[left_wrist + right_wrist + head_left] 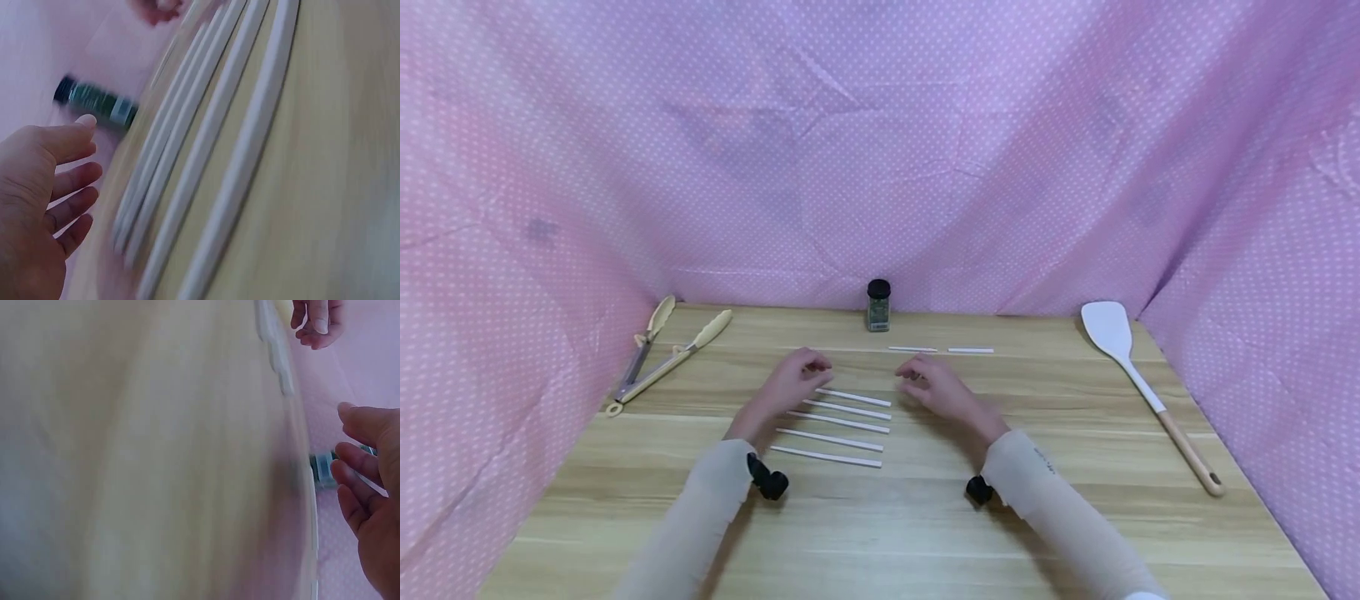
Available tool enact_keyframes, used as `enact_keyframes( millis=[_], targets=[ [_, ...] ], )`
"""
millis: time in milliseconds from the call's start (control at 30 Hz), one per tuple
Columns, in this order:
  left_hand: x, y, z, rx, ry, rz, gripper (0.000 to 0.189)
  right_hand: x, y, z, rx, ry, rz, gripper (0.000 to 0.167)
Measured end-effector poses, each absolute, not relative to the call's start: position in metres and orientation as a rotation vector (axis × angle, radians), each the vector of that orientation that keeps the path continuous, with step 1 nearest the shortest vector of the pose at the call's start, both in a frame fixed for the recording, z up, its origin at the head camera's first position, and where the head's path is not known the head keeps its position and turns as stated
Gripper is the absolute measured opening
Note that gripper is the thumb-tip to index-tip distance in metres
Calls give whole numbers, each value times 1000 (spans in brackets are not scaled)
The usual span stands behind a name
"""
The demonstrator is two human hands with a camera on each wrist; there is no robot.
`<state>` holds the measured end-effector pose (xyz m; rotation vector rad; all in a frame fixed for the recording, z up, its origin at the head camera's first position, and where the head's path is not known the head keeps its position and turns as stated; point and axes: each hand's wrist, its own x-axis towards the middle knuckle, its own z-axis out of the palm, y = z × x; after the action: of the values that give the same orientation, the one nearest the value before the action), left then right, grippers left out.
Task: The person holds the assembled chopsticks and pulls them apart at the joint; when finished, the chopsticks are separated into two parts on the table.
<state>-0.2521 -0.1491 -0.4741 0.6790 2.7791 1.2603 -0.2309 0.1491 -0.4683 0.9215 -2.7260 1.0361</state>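
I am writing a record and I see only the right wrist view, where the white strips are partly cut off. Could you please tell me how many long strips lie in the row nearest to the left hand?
Observer: In the head view I count five long white strips, lying side by side with gaps between them.
Operator: Thank you. Is there also some tool on the far right side?
Observer: Yes, a spatula lies there, with its white blade at the far end.
Operator: And on the far left side?
Observer: There lies a pair of tongs, with its two arms spread apart.
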Motion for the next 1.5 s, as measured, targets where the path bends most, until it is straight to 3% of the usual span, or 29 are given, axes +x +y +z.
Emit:
enact_keyframes(
  millis=[267, 967, 1200, 1500],
  targets=[
    [-249, -184, -488, 676, 2811, 1235, 19, -222, 133, -476, 986, -2805, 1131, 20],
    [-248, -182, -492, 820, 2868, 1122, 5, -220, 127, -478, 940, -2911, 1030, 6],
    [-246, -177, -474, 731, 2804, 1186, 4, -222, 133, -466, 808, -2902, 1158, 7],
    [-244, -148, -438, 854, 2811, 1100, 7, -227, 146, -438, 753, -2781, 1222, 7]
  ],
)
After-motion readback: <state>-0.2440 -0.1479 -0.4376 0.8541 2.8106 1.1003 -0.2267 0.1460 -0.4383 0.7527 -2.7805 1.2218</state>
